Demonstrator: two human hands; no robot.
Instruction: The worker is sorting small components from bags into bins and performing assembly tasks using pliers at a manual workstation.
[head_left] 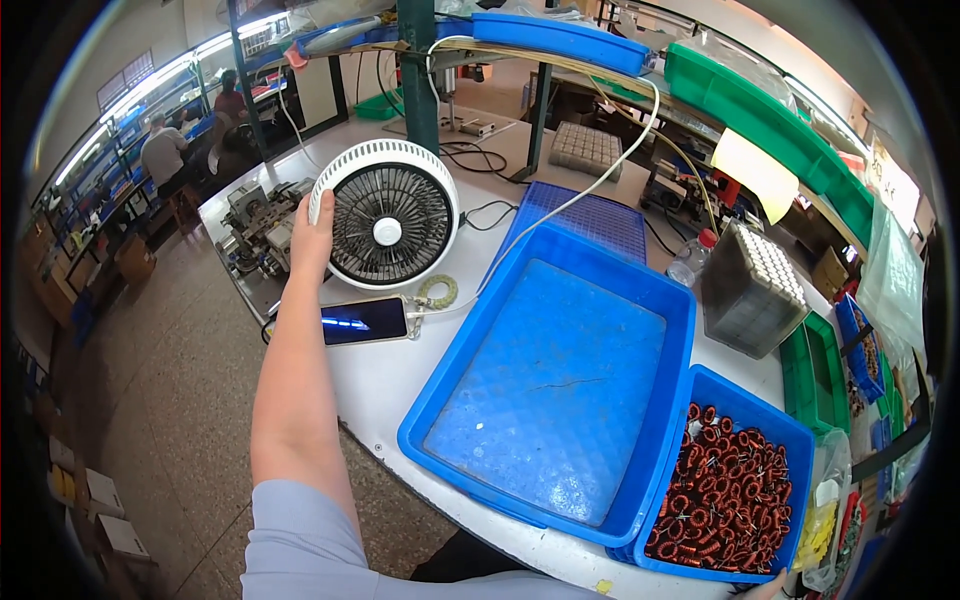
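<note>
My left arm reaches forward, and my left hand (312, 235) grips the left rim of a round white desk fan (388, 232) with dark blades. The thumb lies on the fan's front edge; the other fingers are partly hidden behind it. Below the fan lies a phone (365, 321) with a dark screen and a white cable plugged in. A sliver of my right hand (768, 588) shows at the lower edge, by the near rim of a blue bin (690, 383) full of copper-wound ring coils (722, 490). Its fingers are mostly out of view.
A large blue tray (545, 390) with a bare bottom covers the table's middle. Behind it sits a blue grid basket (585, 218). A metal block (752, 290), a red-capped bottle (694, 258) and a green bin (813, 370) stand right. Metal machinery (262, 230) sits left of the fan.
</note>
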